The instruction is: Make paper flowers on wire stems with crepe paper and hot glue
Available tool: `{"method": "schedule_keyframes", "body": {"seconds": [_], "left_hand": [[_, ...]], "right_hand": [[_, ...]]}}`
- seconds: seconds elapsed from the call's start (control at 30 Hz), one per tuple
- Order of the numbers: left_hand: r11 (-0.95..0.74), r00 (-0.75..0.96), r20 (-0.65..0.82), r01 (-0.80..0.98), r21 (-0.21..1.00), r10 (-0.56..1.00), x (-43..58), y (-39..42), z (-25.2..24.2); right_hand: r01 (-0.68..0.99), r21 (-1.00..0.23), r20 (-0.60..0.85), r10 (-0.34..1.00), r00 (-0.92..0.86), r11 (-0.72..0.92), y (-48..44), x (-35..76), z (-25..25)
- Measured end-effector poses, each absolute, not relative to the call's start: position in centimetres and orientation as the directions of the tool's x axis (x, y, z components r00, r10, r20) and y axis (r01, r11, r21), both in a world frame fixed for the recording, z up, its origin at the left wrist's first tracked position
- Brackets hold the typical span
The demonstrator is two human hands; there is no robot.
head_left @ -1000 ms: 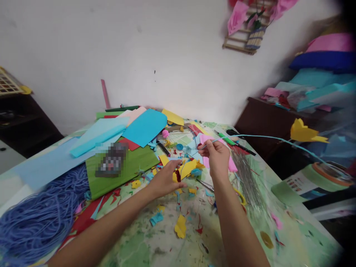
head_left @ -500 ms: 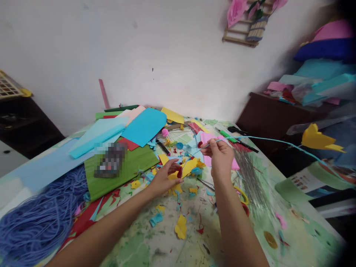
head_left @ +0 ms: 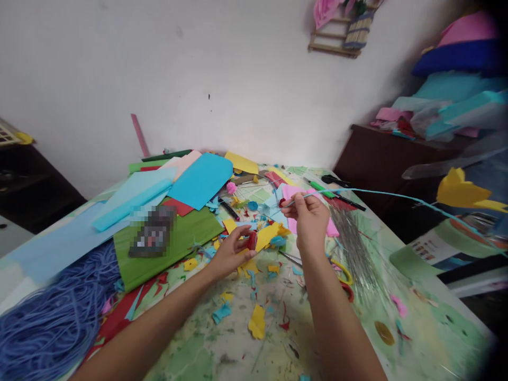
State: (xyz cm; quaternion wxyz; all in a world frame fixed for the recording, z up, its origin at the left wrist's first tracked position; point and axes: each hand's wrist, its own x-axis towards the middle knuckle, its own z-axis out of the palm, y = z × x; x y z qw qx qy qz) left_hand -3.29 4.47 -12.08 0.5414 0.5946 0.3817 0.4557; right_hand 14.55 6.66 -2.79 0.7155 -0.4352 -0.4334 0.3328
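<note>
The right hand (head_left: 311,219) had its thumb and fingers pinched on a long, thin, light-blue cord (head_left: 381,192), apparently to keep it steady near its inner end, so the rest arched away toward three o'clock. A small dark red bit (head_left: 282,202) showed at those fingertips, though whether it was fixed to the cord could not be told. Toward eight o'clock from there, the left hand (head_left: 230,253) had its fingers curled and thumb below, seemingly gripping a small, dark red, curled piece (head_left: 253,241) lightly, perhaps so as not to crush it. At two o'clock from that hand lay a torn-looking yellow paper piece (head_left: 266,235); at ten, a flat sheet of green paper (head_left: 198,227). Scissors with yellow and red handles (head_left: 347,292) lay at five o'clock from the right hand, likely kept within reach, and a bundle of thin silvery wires (head_left: 355,251) lay at four.
</note>
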Motion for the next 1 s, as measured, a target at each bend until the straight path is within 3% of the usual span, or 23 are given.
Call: {"method": "schedule_keyframes", "body": {"seconds": [0.17,0.33,0.47,0.73,1.0], "left_hand": [[-0.152,0.242,0.164,-0.066,0.986,0.956,-4.0,4.9,-11.3],[-0.3,0.27,0.258,0.129,0.945,0.928,-4.2,5.6,-9.6],[-0.363,0.345,0.282,0.199,0.91,0.895,-3.4,6.0,-8.0],[-0.346,0.261,0.311,0.101,0.933,0.914,-1.9,6.6,-6.4],[-0.231,0.124,0.236,-0.056,0.971,0.964,-2.8,6.2,-6.9]], "right_hand": [[-0.071,-0.918,0.337,0.861,0.381,0.391,6.8,14.6,-3.0],[-0.024,-0.93,0.34,0.882,0.327,0.368,7.3,13.8,-2.8],[0.119,-0.922,0.387,0.885,0.258,0.369,7.8,12.6,-2.0],[0.359,-0.837,0.473,0.876,0.096,0.413,8.3,10.3,-0.8],[0.555,-0.71,0.53,0.848,0.017,0.433,4.7,12.2,-0.9]]}}
